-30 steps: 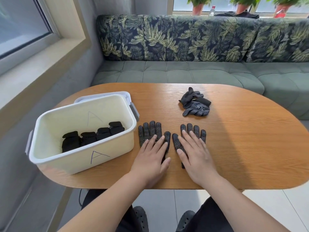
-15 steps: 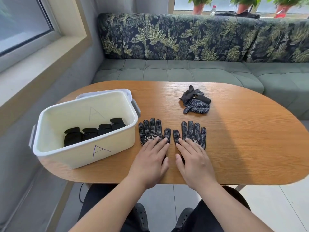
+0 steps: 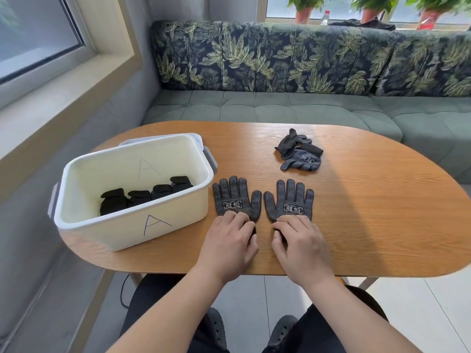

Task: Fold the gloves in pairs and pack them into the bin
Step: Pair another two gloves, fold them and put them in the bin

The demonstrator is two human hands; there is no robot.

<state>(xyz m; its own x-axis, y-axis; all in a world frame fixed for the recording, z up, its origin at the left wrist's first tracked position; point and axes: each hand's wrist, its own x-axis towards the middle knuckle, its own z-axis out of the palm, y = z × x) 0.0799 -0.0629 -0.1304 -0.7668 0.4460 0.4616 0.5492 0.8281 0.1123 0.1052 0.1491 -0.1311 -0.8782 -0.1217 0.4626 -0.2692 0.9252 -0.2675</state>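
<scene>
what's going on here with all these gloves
A person sits at a wooden table with two dotted black gloves laid flat side by side. The left hand grips the cuff of the left glove, and the right hand grips the cuff of the right glove. The white bin marked A holds four folded bundles. A loose pile of gloves lies farther back.
</scene>
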